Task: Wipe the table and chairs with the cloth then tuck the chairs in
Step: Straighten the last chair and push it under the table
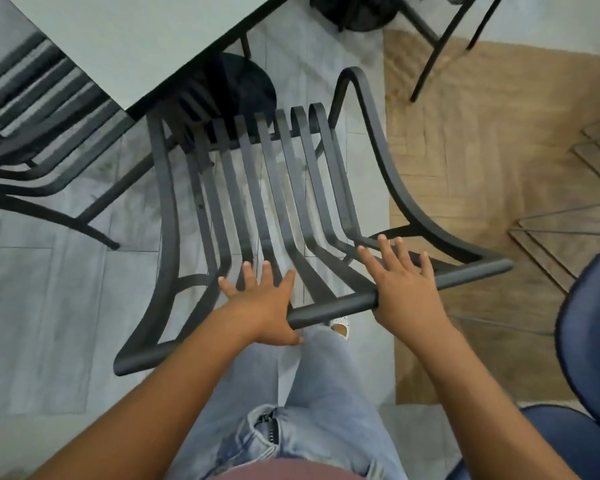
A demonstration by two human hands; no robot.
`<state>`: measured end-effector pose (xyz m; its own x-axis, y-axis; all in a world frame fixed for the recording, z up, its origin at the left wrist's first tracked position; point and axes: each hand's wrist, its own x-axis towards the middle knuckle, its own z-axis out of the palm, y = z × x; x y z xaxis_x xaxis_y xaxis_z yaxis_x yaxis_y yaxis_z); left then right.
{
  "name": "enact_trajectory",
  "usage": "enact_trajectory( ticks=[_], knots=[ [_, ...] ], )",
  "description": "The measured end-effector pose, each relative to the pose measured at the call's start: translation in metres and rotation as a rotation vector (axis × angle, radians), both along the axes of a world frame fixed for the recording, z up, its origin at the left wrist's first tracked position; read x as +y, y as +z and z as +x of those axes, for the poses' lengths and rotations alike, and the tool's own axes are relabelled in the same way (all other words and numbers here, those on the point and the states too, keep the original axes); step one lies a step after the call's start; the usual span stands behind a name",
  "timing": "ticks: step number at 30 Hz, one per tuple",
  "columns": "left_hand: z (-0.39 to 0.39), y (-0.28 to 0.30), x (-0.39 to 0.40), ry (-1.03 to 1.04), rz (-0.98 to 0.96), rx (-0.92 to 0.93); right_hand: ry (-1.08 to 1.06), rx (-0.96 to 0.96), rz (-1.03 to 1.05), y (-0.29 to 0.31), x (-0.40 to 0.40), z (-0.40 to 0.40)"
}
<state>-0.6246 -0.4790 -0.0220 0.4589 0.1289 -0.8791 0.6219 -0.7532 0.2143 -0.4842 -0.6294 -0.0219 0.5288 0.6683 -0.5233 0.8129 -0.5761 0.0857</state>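
Left hand (pixel 260 299) and right hand (pixel 404 282) lying spread on black chair (pixel 284 188) top bar; seat front sitting under worktop (pixel 136 39).

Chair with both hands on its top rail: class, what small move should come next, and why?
Probably push the chair further forward under the table. The left hand and right hand rest on its top rail, only the seat's front edge sits beneath the table, and no cloth shows.

No text, label, brand, number or sign can be read anywhere in this view.
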Motion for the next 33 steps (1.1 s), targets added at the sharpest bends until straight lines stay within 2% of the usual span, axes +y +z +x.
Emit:
enact_trajectory(
  ticks=[3, 8, 12, 16, 20, 24, 33],
  knots=[
    [-0.001, -0.001, -0.009, 0.113, 0.059, 0.055, 0.123, 0.045, 0.023, 0.003, -0.003, 0.009],
    [-0.005, 0.003, -0.028, 0.342, 0.178, 0.009, 0.251, 0.126, 0.092, 0.002, -0.012, 0.021],
    [0.004, 0.002, -0.053, 0.396, 0.267, -0.052, 0.329, 0.107, 0.150, -0.004, -0.029, 0.044],
    [0.024, 0.003, -0.080, 0.457, 0.273, -0.123, 0.391, 0.061, 0.279, -0.012, -0.051, 0.080],
    [0.039, -0.002, -0.099, 0.379, 0.400, -0.154, 0.431, 0.029, 0.373, -0.016, -0.060, 0.123],
    [0.074, -0.002, -0.115, 0.480, 0.428, -0.206, 0.457, 0.024, 0.386, -0.019, -0.061, 0.165],
    [0.160, -0.004, -0.130, 0.615, 0.486, -0.177, 0.528, 0.063, 0.511, -0.022, -0.051, 0.261]
  ],
)
